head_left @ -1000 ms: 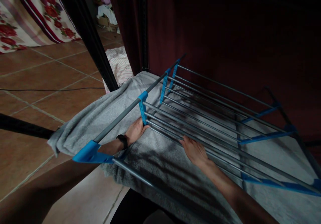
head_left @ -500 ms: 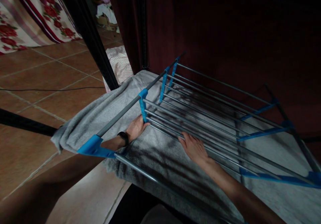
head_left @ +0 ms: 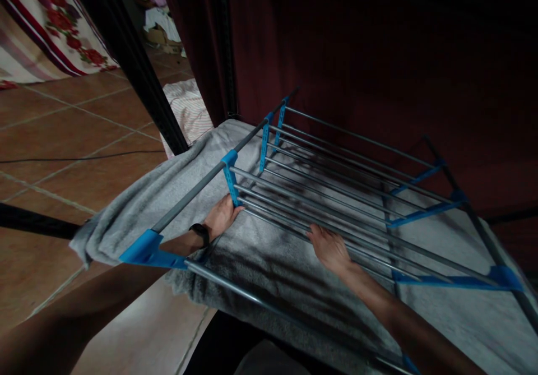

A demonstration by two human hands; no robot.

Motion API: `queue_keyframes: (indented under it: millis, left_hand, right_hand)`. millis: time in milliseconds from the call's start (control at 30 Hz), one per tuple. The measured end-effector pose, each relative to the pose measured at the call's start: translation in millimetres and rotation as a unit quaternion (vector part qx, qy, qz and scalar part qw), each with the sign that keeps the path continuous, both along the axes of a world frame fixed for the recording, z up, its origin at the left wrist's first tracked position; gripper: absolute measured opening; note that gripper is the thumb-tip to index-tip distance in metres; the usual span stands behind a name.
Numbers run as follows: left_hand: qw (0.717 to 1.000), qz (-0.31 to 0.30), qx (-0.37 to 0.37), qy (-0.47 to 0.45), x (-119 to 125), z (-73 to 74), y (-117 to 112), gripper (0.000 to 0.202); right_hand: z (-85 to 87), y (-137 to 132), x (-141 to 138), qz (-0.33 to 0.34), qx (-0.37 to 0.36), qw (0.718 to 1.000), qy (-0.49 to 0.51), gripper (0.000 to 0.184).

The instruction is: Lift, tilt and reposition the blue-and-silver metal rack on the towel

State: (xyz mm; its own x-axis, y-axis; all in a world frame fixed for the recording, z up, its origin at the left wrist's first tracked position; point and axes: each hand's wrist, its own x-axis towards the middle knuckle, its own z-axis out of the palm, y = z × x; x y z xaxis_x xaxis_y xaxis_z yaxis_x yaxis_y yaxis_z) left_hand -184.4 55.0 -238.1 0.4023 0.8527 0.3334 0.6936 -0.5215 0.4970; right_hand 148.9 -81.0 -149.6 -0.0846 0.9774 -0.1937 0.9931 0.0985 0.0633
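Note:
A shoe rack of thin metal tubes with blue plastic brackets lies tilted across a grey blanket. My left hand, with a black band on the wrist, reaches beneath a side tube and closes around the lower end of a blue bracket. My right hand is curled over the lower tubes near the rack's middle, its fingertips partly hidden behind them. A blue corner piece joins the side tube to a long tube in front of me.
Black metal posts stand at the left, with a dark red curtain behind the rack. A striped cloth and a thin cable lie on the tiled floor.
The whole scene has shifted slightly left in view. My right hand has slid a little to the right along the tubes and its fingers look more curled. The left hand keeps its place at the bracket.

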Motion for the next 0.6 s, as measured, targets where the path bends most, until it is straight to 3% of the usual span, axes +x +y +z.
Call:
queue_keyframes:
  millis: [433,600]
  left_hand:
    - [1.0,-0.005,0.014,0.027,-1,-2.6,2,0.029]
    - [0.999,-0.011,0.028,0.045,-7,-1.6,7,0.029]
  right_hand:
    - [5.8,4,1,0.001,-0.033,0.999,0.015,0.037]
    - [-3.7,-2,9,0.026,0.024,0.999,0.036,0.039]
